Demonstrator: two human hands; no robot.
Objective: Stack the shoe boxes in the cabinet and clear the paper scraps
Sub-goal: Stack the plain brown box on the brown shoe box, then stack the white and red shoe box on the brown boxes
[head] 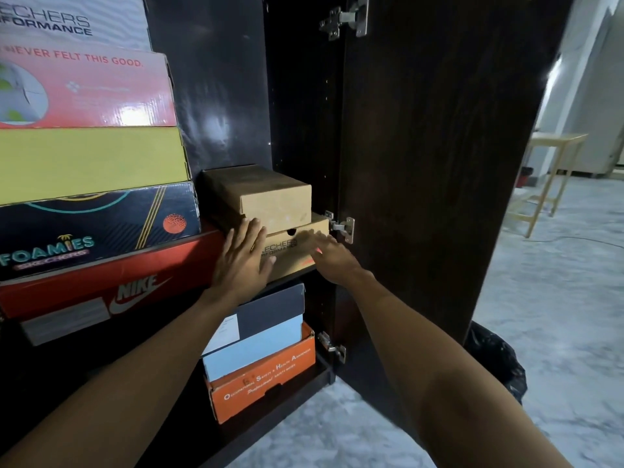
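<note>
A brown Skechers box [287, 248] sits on the cabinet's middle shelf with a smaller plain brown box [270, 197] on top. My left hand [243, 258] lies flat against the lower brown box's front left, fingers spread. My right hand [327, 255] is blurred at that box's front right corner, fingers extended, holding nothing. To the left rises a stack: a red Nike box [111, 285], a dark Foamies box [98, 228], a yellow box [91, 160], a pink box [84, 89] and a grey Skechers box [67, 18].
On the bottom shelf an orange box [263, 383] carries a light-blue-and-navy box [263, 329]. The dark cabinet door [439, 163] stands open to the right. A black bin bag [496, 359] sits behind the door, and a wooden stool [547, 184] stands on the marble floor.
</note>
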